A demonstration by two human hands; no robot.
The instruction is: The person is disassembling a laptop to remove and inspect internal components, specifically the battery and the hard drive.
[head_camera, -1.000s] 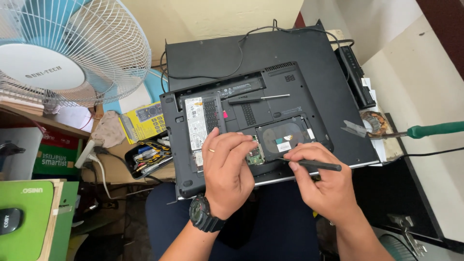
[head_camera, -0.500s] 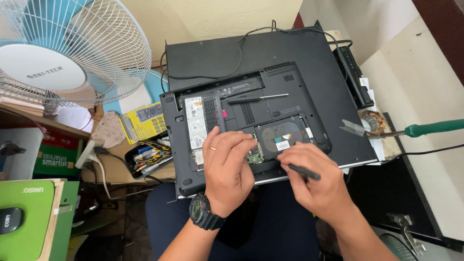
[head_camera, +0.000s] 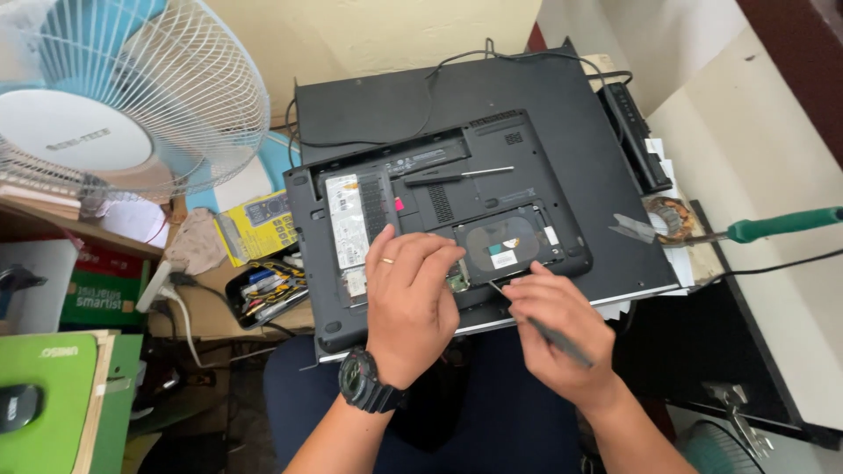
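Observation:
An upturned black laptop [head_camera: 492,175] lies across my lap with its bottom panel off, showing a round hard drive [head_camera: 507,239] and a labelled module bay [head_camera: 351,219]. My left hand [head_camera: 413,298], with a ring and a black wristwatch, presses its fingers on the laptop's near edge beside the hard drive bay. My right hand [head_camera: 558,333] grips a thin dark screwdriver [head_camera: 549,329], its tip pointing at the bay's near edge. A second screwdriver [head_camera: 465,174] rests on the laptop's upper half.
A white and blue desk fan [head_camera: 114,96] stands at the left. A yellow multimeter [head_camera: 259,224] and a tray of small tools [head_camera: 263,290] lie beside the laptop. A green-handled soldering iron [head_camera: 755,228] sits at the right on a white table [head_camera: 773,175].
My right hand has turned the dark screwdriver from lying nearly level to slanting, tip toward the hard drive bay. My left hand stays in place.

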